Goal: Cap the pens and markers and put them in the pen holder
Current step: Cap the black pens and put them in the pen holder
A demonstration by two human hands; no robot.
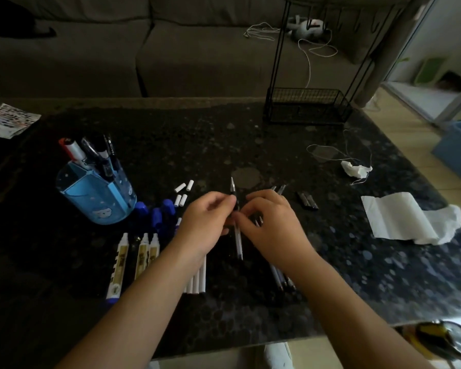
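Meanwhile, blue pen holder (pixel 96 198) holds capped markers; both hands pinch one pen (pixel 237 230).

single head-worn view, looking forward and down, close over dark table (pixel 250 145)

Hands (pixel 240 222) hide pen's (pixel 238 235) middle; white pens (pixel 197 278) half-covered.

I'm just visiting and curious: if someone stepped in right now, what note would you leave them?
Left hand and right hand both grip one uncapped black pen above the table.
Blue pen holder, at left, already holds several capped markers.
Left to do: three uncapped markers, white pens, more black pens. Loose blue caps, white caps, black caps lie nearby.
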